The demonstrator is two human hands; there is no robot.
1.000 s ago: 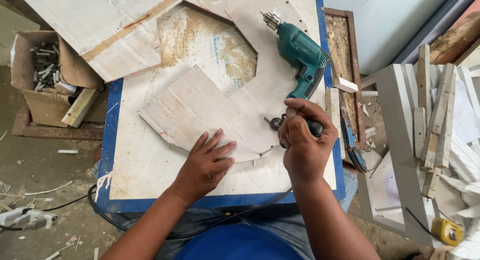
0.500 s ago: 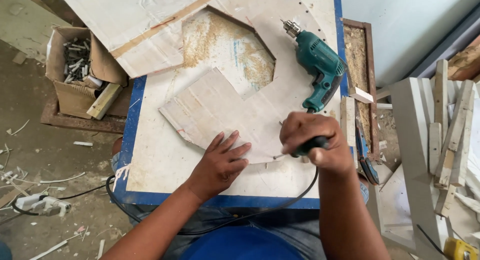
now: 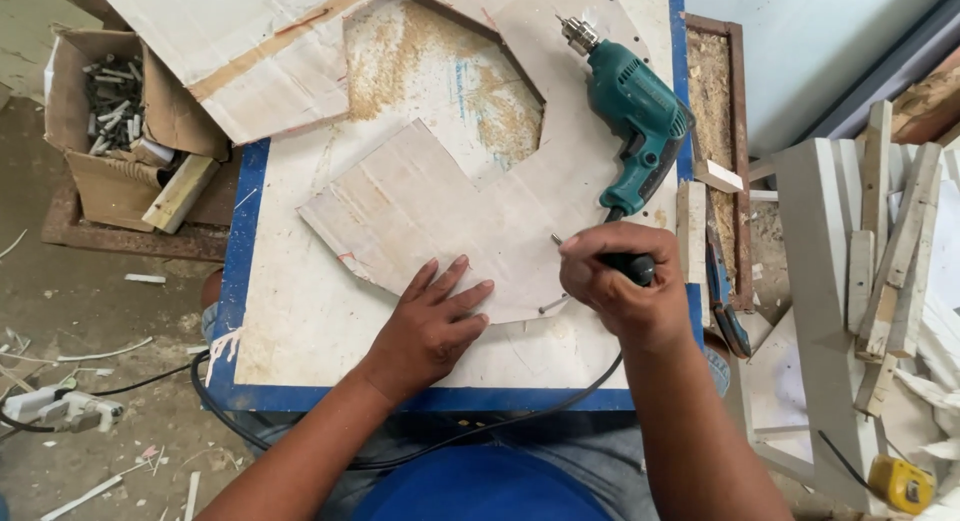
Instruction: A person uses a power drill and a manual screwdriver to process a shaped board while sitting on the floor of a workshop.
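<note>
A brown cardboard box [image 3: 110, 131] of pale offcuts sits on the floor at left. On the blue-edged workbench [image 3: 240, 311], the left hand [image 3: 425, 326] lies flat, fingers spread, pressing an angular cut plywood piece [image 3: 430, 211]. The right hand [image 3: 615, 286] is closed around a black-handled tool [image 3: 632, 268], tip at the plywood edge. A teal electric drill [image 3: 630, 116] lies just beyond. Sawdust [image 3: 440, 71] covers the octagonal cutout.

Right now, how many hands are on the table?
2. The left hand lies flat on the pale flat cut wooden board. The right hand grips a black-handled tool near the board's edge, below the teal electric drill.
</note>
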